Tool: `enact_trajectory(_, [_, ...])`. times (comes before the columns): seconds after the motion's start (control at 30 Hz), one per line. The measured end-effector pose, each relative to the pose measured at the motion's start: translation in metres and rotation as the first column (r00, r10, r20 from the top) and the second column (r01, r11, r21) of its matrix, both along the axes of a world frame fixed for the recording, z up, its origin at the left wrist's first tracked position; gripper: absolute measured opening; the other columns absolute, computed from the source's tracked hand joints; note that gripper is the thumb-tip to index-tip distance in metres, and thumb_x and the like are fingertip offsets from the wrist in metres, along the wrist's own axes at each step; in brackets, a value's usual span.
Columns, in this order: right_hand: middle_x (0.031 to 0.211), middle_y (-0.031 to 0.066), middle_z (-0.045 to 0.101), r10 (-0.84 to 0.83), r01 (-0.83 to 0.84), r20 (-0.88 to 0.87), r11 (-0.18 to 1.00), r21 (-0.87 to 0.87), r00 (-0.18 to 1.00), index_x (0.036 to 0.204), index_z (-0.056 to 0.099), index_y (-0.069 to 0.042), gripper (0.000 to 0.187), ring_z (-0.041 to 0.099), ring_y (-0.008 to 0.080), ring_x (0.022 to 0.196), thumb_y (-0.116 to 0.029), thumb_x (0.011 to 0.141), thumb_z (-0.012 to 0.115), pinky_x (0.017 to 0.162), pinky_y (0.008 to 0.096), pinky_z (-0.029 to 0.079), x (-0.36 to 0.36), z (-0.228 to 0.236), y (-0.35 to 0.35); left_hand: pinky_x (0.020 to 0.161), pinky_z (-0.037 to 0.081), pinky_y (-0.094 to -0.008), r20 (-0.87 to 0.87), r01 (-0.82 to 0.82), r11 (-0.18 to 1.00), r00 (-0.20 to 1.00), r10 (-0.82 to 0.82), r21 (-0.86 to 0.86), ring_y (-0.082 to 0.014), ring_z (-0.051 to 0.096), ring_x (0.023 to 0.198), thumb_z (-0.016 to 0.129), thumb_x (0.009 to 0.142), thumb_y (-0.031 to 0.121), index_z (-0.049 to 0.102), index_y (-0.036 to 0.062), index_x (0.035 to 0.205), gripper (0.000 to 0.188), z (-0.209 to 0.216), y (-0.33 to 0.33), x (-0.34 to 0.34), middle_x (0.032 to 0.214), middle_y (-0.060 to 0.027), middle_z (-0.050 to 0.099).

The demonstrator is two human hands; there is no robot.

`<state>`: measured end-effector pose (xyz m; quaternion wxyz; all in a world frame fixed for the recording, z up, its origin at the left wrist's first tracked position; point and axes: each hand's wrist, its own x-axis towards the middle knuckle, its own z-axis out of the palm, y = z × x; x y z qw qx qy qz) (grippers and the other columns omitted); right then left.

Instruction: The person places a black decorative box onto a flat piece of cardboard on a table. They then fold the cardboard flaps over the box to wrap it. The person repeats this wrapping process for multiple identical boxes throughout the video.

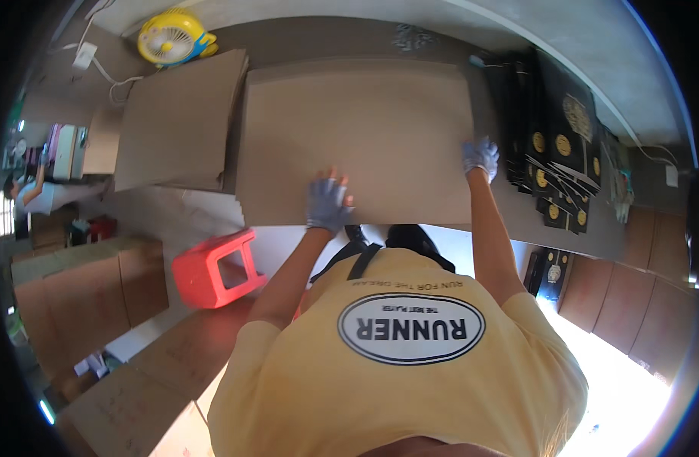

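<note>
A stack of flat brown cardboard sheets point(357, 122) lies on the table in front of me. My left hand point(329, 204), in a grey glove with bare fingertips, rests open on the sheets close to their near edge, fingers spread. At the right edge of the stack is my right hand point(481, 158), gloved as well. Its fingers close around that edge, though their undersides are hidden.
Left of the stack lies a second pile of cardboard point(178, 122), with a yellow and blue fan point(169, 39) behind it. Black packages with gold prints point(559, 145) sit at the right. A red plastic stool point(212, 270) and cardboard boxes point(90, 297) stand lower left. Another person point(41, 190) is at far left.
</note>
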<state>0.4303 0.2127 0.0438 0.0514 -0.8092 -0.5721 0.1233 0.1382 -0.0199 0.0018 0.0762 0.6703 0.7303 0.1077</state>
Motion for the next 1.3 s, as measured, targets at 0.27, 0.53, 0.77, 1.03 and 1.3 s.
enact_trajectory(0.27, [0.123,0.0127,0.058,0.020,-0.025,0.029,0.987,0.160,0.999,0.118,0.061,-0.012,0.050,0.059,0.0349,0.111,-0.046,0.082,0.062,0.092,0.0441,0.050,0.002,-0.013,-0.003,0.111,0.021,-0.0565,-0.158,0.057,0.998,0.986,-0.061,-0.033,-0.0359,0.023,0.142,0.045,0.092,0.043,0.036,0.0140,0.145,0.061,-0.020,-0.005,-0.014,0.156,-0.0117,0.024])
enact_trajectory(0.53, [0.105,0.0095,0.070,0.015,-0.042,-0.188,0.990,-0.137,0.982,0.110,0.068,-0.012,0.040,0.066,0.0243,0.100,-0.038,0.080,0.070,0.091,0.0312,0.049,0.078,-0.018,0.051,0.103,0.035,-0.0510,-0.102,-0.315,0.906,0.929,0.355,0.283,-0.0386,0.043,0.125,0.055,0.088,0.039,0.052,0.0073,0.130,0.052,-0.015,-0.003,-0.079,0.135,-0.0208,0.045])
enact_trajectory(0.77, [0.111,0.0099,0.069,0.041,-0.028,-0.267,0.998,0.054,0.963,0.113,0.068,-0.011,0.038,0.065,0.0258,0.103,-0.030,0.079,0.070,0.092,0.0329,0.048,0.113,-0.054,0.070,0.093,0.042,-0.0459,-0.143,-0.635,0.763,0.749,0.647,0.126,-0.0368,0.051,0.109,0.060,0.084,0.044,0.059,0.0045,0.116,0.051,-0.009,0.010,-0.121,0.116,-0.0196,0.054])
enact_trajectory(1.03, [0.106,0.0130,0.068,-0.003,0.032,-0.137,0.977,0.210,0.991,0.112,0.065,-0.011,0.032,0.064,0.0316,0.101,-0.025,0.083,0.066,0.088,0.0386,0.049,0.090,-0.008,0.048,0.089,0.047,-0.0449,0.076,-0.667,0.744,0.744,0.663,0.034,-0.0330,0.056,0.105,0.064,0.083,0.045,0.059,0.0075,0.114,0.048,-0.002,0.042,-0.131,0.115,-0.0161,0.055])
enact_trajectory(1.3, [0.105,0.0148,0.068,0.034,-0.007,-0.159,0.986,0.167,0.987,0.114,0.068,-0.014,0.041,0.065,0.0300,0.102,-0.041,0.083,0.065,0.088,0.0341,0.049,0.105,0.003,0.061,0.083,0.051,-0.0426,0.004,-0.767,0.605,0.619,0.786,-0.213,-0.0294,0.063,0.098,0.066,0.082,0.046,0.062,0.0092,0.113,0.048,0.006,0.067,-0.140,0.109,-0.0127,0.064])
